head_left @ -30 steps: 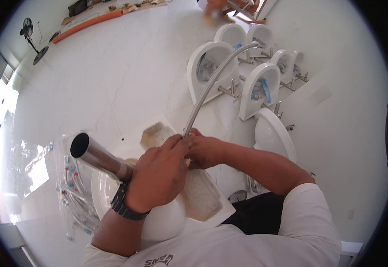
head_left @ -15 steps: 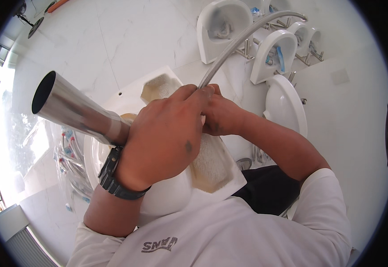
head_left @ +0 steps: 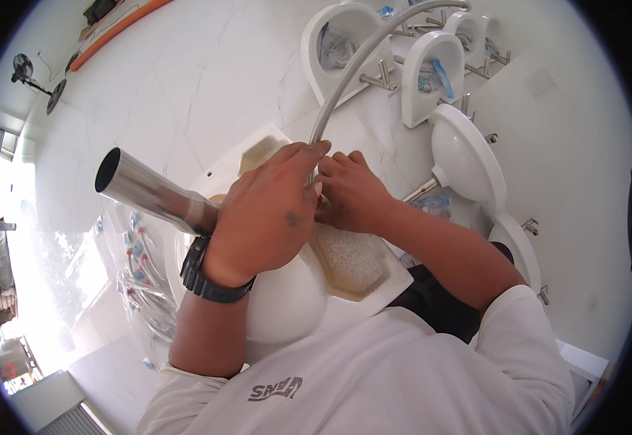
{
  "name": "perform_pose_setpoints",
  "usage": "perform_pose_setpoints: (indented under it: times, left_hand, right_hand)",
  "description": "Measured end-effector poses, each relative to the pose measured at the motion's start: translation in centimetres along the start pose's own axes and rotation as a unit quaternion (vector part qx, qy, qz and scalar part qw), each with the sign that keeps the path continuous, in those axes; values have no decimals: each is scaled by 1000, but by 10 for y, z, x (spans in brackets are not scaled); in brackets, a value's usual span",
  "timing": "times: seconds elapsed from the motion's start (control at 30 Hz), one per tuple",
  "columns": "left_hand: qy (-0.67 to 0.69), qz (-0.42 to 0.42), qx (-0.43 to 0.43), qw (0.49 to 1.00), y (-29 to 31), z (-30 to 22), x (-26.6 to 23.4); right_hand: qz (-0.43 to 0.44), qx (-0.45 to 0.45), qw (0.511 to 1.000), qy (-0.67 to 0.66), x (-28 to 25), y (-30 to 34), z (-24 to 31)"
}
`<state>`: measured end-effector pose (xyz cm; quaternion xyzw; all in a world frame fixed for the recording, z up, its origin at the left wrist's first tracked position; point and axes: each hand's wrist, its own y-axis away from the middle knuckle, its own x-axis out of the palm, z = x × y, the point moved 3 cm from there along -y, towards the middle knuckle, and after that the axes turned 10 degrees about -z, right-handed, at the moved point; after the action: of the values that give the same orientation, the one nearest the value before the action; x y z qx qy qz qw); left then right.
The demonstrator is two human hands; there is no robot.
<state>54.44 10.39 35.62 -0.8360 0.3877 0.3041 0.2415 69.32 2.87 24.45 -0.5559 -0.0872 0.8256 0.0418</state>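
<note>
My left hand [head_left: 269, 203], with a black watch [head_left: 211, 283] on its wrist, is closed over a shiny metal tube [head_left: 160, 196]. The tube sticks out to the left under my palm, its dark round end open. A braided flexible hose [head_left: 345, 80] rises past my left fingertips and arcs up to the right. My right hand [head_left: 356, 192] is curled beside the hose's lower part, thumb side toward the left hand. What its fingertips pinch is hidden. Below both hands lies a white ceramic washbasin [head_left: 287, 308] with tan-edged recesses [head_left: 348, 268].
Several white washbasins [head_left: 468, 156] with metal fittings line the right side. A clear bag of hoses [head_left: 146, 283] lies on the left. A black fan [head_left: 55, 94] stands far left, near an orange pipe [head_left: 117, 32]. White marble-look tiles [head_left: 222, 65] cover the floor.
The whole view has shifted. My right fingers have drawn slightly away from the left fingertips and are more curled. The metal tube and hose stay with the left hand.
</note>
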Motion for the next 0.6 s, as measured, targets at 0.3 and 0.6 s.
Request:
perform_pose_setpoints:
  times: [0.3, 0.6]
  left_hand:
    - [5, -13, 28, 1000, 3, 2, 4]
    - [-22, -66, 18, 997, 5, 6, 5]
  right_hand:
    - [-113, 179, 924, -319, -35, -6, 0]
    - [-150, 299, 906, -257, -66, -20, 10]
